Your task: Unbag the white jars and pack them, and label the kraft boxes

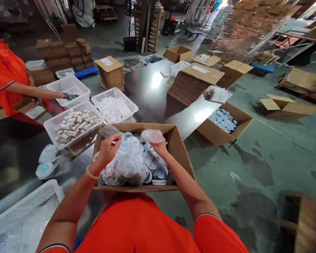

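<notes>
An open cardboard box [174, 147] rests on the edge of the steel table in front of me, filled with round containers in clear plastic wrap [131, 158]. Their lids look white and blue. My left hand [107, 149] pinches one wrapped container [108, 130] above the box's far left corner. My right hand [158, 146] holds another wrapped container [152, 136] over the far side of the box. A pale bracelet circles my left wrist.
To the left, a co-worker's gloved hand [70, 96] reaches a white perforated basket [68, 90]. Other white baskets hold cream packets [75, 127] and white sachets [109, 109]. Stacked flat cardboard [189, 86] and an open box of blue-lidded items [222, 121] stand ahead.
</notes>
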`<act>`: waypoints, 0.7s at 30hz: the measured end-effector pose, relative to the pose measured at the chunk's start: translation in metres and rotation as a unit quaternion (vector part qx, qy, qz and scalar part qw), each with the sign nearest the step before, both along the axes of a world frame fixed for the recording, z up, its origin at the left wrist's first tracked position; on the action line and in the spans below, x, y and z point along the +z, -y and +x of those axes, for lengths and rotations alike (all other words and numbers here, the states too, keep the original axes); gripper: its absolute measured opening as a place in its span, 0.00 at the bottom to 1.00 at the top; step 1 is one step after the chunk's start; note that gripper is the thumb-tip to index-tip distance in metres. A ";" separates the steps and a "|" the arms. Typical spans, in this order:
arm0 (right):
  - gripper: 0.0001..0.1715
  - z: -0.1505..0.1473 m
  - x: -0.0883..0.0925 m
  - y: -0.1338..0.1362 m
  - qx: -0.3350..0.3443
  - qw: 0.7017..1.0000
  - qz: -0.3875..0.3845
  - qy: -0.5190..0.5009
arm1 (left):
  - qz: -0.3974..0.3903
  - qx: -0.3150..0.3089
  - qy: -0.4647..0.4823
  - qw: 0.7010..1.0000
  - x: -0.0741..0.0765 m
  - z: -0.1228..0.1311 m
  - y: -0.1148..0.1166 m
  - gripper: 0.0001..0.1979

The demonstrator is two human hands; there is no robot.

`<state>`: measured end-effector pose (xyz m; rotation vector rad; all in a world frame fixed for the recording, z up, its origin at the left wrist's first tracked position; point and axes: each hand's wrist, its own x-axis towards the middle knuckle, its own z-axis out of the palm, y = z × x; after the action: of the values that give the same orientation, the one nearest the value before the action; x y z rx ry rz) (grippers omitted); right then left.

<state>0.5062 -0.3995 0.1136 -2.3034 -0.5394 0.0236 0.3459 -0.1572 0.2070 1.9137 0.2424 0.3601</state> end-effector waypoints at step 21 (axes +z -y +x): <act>0.40 0.046 -0.028 0.022 -0.100 0.942 -0.315 -0.053 | 0.176 -0.081 -0.071 0.978 0.036 0.017 -0.032 0.09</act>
<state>0.5526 -0.4220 0.0861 -2.9507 -0.2554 0.2541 0.3625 -0.1249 0.2434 2.2960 0.1197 0.1632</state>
